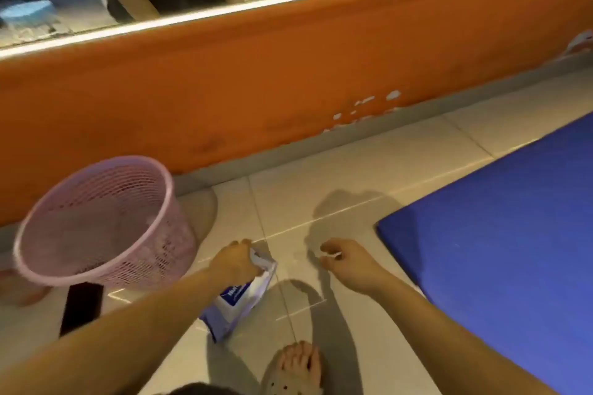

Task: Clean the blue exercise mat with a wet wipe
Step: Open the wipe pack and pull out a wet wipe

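Standing at nine o'clock is a pink basket [96,221]. The left hand [234,261] has its grip clamped on the wipe packet [239,301]. The right hand [348,261] has its grip together, seemingly pinching a white scrap [333,255]. The blue mat [497,234] lies at three o'clock, untouched. Holding the packet steady should let one wipe come out clean.

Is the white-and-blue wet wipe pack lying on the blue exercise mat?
No, the left grip holds the white-and-blue wet wipe pack over the tiled floor, apart from the blue exercise mat.
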A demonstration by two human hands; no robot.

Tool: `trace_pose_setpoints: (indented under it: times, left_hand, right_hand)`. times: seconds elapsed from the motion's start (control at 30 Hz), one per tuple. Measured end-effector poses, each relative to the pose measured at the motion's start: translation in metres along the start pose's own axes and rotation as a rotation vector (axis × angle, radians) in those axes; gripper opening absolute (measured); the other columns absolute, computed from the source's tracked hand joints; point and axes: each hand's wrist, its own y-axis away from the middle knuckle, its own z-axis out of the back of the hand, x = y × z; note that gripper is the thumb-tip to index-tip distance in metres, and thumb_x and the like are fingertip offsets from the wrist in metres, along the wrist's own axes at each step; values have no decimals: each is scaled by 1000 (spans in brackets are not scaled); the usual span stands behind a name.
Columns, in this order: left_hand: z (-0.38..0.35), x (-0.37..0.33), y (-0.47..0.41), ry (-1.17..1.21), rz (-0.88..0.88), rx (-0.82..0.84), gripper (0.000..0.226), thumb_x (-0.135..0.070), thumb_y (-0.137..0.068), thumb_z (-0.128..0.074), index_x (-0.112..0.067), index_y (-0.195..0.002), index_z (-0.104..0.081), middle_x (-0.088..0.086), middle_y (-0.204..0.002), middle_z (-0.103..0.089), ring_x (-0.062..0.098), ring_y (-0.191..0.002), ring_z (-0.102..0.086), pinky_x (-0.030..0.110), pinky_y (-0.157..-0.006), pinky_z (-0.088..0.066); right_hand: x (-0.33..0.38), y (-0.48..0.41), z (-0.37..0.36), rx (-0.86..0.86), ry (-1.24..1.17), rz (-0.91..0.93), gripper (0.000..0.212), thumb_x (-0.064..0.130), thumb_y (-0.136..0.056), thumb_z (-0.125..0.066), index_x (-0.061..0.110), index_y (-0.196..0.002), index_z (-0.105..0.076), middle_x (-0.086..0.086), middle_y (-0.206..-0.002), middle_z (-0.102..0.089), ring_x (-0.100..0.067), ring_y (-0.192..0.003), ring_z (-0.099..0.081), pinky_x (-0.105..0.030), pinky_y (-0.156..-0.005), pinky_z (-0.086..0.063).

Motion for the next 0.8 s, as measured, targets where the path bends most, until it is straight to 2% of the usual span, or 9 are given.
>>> trace_pose_setpoints:
  times: [0.1,0.2,0.27,0.33,0.43,0.57,0.63,0.73,0.8]
  left_hand:
    - [-28,47,-9,27,195,53,101,-67,-70,-70,-24,-153,-31,5,-149,-45,31,-133,-46,39,-107,-42]
    - [-51,70,-11,178,315,75,105,-52,-69,-88,-20,-149,-30,7,-142,-52,30,-128,-52,42,-107,-44]
    - [-56,73,-9,168,306,35,96,-54,-63,-89,-26,-139,-38,1,-129,-61,25,-117,-60,44,-104,-46]
    - [-64,74,-10,341,313,62,76,-51,-60,-93,-27,-119,-52,-4,-110,-69,18,-98,-69,42,-92,-56]
    - [-73,63,-17,600,265,61,49,-23,-68,-95,-19,-105,-63,0,-98,-75,16,-83,-74,37,-74,-63]
    - [-54,10,-17,804,165,53,36,-3,-74,-89,-1,-105,-71,15,-101,-77,31,-90,-75,50,-85,-62]
    - [-29,-32,-9,922,66,84,32,1,-78,-84,4,-107,-72,20,-102,-76,35,-93,-74,53,-87,-60]
    - [16,-96,7,992,-126,172,28,0,-82,-81,2,-109,-72,21,-104,-76,41,-99,-73,59,-92,-57]
    - [45,-139,24,976,-266,231,22,-1,-84,-80,-2,-104,-73,20,-104,-76,42,-101,-72,58,-93,-57]
  right_hand:
    - [-1,-20,-30,58,36,-52,49,27,-98,-62,11,-144,-52,-6,-144,-55,-21,-126,-55,-30,-101,-47]
    - [-4,-30,-54,127,-10,-130,58,30,-99,-62,15,-151,-42,-7,-148,-50,-22,-129,-53,-23,-88,-48]
    - [-7,-31,-66,155,-88,-171,62,32,-100,-60,16,-154,-35,-7,-145,-50,-24,-128,-53,-27,-92,-45]
    - [-12,-30,-76,166,-154,-221,58,29,-101,-59,15,-152,-36,-1,-125,-55,-23,-116,-56,-30,-92,-46]
    - [-21,-26,-89,141,-229,-286,57,24,-97,-64,11,-147,-40,3,-111,-54,-21,-107,-57,-33,-92,-50]
    - [-27,-13,-81,38,-359,-339,49,20,-96,-65,10,-138,-42,3,-104,-59,-11,-89,-61,-22,-72,-50]
    - [-27,-3,-65,-69,-439,-351,37,25,-98,-64,12,-126,-44,2,-102,-60,-10,-86,-62,-24,-65,-52]
    - [-28,16,-24,-292,-620,-316,36,41,-98,-64,14,-121,-55,-1,-112,-69,-19,-95,-69,-43,-82,-61]
    - [-19,41,11,-415,-774,-220,34,44,-99,-59,19,-121,-62,-2,-112,-75,-21,-97,-73,-43,-82,-61]
